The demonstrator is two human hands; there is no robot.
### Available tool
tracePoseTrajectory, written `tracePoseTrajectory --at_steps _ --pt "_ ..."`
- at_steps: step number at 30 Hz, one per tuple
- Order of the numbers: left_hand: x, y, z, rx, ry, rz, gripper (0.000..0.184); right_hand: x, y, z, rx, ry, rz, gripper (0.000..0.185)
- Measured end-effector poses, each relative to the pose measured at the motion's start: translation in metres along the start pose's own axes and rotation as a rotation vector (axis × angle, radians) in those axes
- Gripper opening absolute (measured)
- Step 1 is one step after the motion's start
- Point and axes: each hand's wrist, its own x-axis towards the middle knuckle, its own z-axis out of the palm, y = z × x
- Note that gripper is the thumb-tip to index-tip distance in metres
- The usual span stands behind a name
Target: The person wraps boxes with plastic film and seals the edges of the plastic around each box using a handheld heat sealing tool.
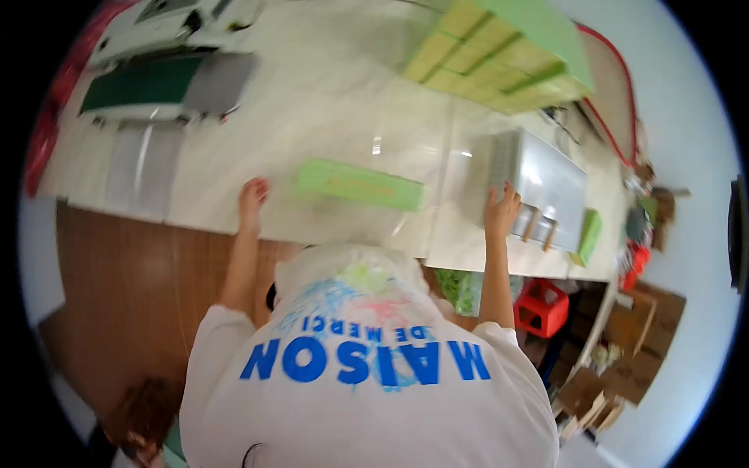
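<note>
My left hand [253, 195] is over the pale table, left of a long green box [359, 185] and apart from it. Its fingers look curled together, slightly blurred, and nothing shows in them. On the right, my right hand [502, 212] is at the left edge of a stack of silver sheets or trays [552, 181]. Its fingers are somewhat apart and hold nothing visible; whether they touch the stack is unclear. The green box lies flat between my two hands, with faint lettering on its side.
Many green boxes [499, 62] are stacked at the back right. A machine with a dark green belt [144, 87] stands at the back left. Another green piece [591, 236] lies beyond the silver stack. Below the table are a red stool [541, 307] and cardboard boxes [632, 374].
</note>
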Motion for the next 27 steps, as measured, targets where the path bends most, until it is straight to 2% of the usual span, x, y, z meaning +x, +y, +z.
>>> tracePoseTrajectory --at_steps 2,3,4,6,7,9,11,13,14,16,17,19,20,22,23,25,27 --pt "-0.008 -0.007 -0.002 -0.041 -0.009 -0.032 0.033 -0.014 -0.082 0.008 0.271 -0.12 -0.246 0.047" --pt "-0.008 -0.012 -0.002 -0.054 0.0 -0.061 0.034 -0.026 -0.115 0.022 0.425 -0.186 -0.354 0.053" --pt "-0.01 -0.016 -0.001 -0.069 -0.003 -0.09 0.034 -0.035 -0.153 0.019 0.451 -0.32 -0.447 0.062" --pt "-0.024 -0.014 0.009 -0.089 0.027 -0.112 0.036 -0.054 -0.211 0.021 0.379 -0.394 -0.657 0.083" --pt "-0.027 -0.015 0.012 -0.111 0.031 -0.146 0.038 -0.062 -0.227 0.029 0.393 -0.393 -0.661 0.083" --pt "-0.032 -0.017 0.019 -0.148 0.015 -0.214 0.04 -0.072 -0.246 0.044 0.215 -0.522 -0.713 0.085" --pt "-0.035 -0.02 0.024 -0.189 -0.013 -0.284 0.043 -0.068 -0.25 0.054 0.196 -0.589 -0.666 0.084" --pt "-0.048 -0.016 0.034 -0.238 -0.107 -0.346 0.057 -0.065 -0.249 0.049 0.163 -0.656 -0.617 0.082" --pt "-0.052 -0.013 0.041 -0.239 -0.12 -0.348 0.057 -0.066 -0.244 0.044 0.258 -0.59 -0.615 0.08" --pt "-0.068 0.008 0.062 -0.334 -0.145 -0.372 0.073 -0.061 -0.238 0.021 0.333 -0.522 -0.608 0.079" --pt "-0.077 0.02 0.071 -0.334 -0.158 -0.384 0.073 -0.059 -0.24 0.001 0.422 -0.471 -0.6 0.079" --pt "-0.094 0.052 0.089 -0.515 -0.367 -0.234 0.085 -0.066 -0.235 -0.02 0.497 -0.407 -0.574 0.079" --pt "-0.099 0.066 0.098 -0.512 -0.396 -0.237 0.085 -0.069 -0.232 -0.027 0.564 -0.361 -0.545 0.08" --pt "-0.113 0.088 0.114 -0.387 -0.493 0.014 0.089 -0.071 -0.222 -0.036 0.62 -0.315 -0.465 0.081" --pt "-0.12 0.099 0.123 -0.386 -0.535 0.018 0.089 -0.073 -0.215 -0.037 0.612 -0.272 -0.436 0.082" --pt "-0.134 0.115 0.137 -0.103 -0.554 0.121 0.086 -0.075 -0.196 -0.025 0.604 -0.298 -0.355 0.084" --pt "-0.099 0.073 0.139 -0.004 -0.593 0.173 0.084 -0.075 -0.175 -0.004 0.588 -0.397 -0.328 0.088"
